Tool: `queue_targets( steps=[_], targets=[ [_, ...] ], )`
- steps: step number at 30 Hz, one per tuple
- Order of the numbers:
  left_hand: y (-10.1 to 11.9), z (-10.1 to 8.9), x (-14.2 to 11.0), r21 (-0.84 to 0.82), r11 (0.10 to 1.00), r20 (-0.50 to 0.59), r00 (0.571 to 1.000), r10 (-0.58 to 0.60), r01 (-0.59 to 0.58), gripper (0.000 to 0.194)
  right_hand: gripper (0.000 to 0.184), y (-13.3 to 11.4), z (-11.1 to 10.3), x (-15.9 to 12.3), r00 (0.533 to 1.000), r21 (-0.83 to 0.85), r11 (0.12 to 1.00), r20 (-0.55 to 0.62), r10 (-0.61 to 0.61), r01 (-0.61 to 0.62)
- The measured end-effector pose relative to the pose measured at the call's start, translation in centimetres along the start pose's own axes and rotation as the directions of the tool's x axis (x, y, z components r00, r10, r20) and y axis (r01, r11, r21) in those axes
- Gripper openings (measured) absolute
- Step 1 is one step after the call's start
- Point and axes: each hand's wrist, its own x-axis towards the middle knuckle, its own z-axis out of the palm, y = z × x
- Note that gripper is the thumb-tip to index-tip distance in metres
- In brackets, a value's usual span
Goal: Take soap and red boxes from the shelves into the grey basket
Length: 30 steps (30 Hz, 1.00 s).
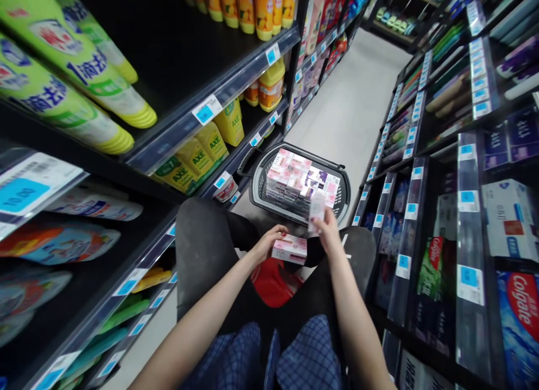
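Note:
I am crouched in a shop aisle with my knees up. My left hand (268,239) grips a stack of small pink and white boxes (290,248) held flat between my knees. My right hand (326,230) pinches one pale box (316,209) upright, just above the near rim of a grey shopping basket (256,182). The basket stands on the floor ahead and is packed with several rows of similar pink, white and purple boxes (301,182).
Dark shelves rise on both sides. On the left are yellow and green detergent bottles (197,157) and refill pouches (59,241). Toothpaste cartons (520,305) and boxed goods fill the right shelves. The pale aisle floor (349,109) runs on beyond the basket.

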Motion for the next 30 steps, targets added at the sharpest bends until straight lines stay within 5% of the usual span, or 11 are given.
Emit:
queue_targets(
  steps=[4,8,12,19,30],
  targets=[
    [1.1,-0.4,0.2,0.047,0.999,-0.025,0.999,0.027,-0.026,0.023,0.066,-0.8,-6.5,8.5,0.972,-0.418,0.908,-0.198,-0.123,0.03],
    [0.9,-0.3,0.5,0.063,0.998,-0.056,0.998,0.005,-0.001,0.021,0.069,-0.5,-10.3,16.8,0.987,-0.815,0.566,0.043,-0.156,0.125],
    [0.8,-0.3,1.0,0.058,0.998,-0.081,0.997,-0.011,0.016,0.019,0.072,1.6,-10.4,21.4,0.982,-0.92,0.346,0.188,-0.03,0.186],
    [1.0,-0.5,1.3,0.04,0.999,-0.114,0.993,-0.014,0.019,0.019,0.07,4.7,-10.0,23.6,0.971,-0.923,0.317,0.236,0.024,0.217],
    [0.5,-0.5,1.5,0.05,0.998,-0.127,0.991,-0.034,0.041,0.017,0.072,6.2,-10.3,24.4,0.966,-0.913,0.337,0.255,0.033,0.23]
  ],
)
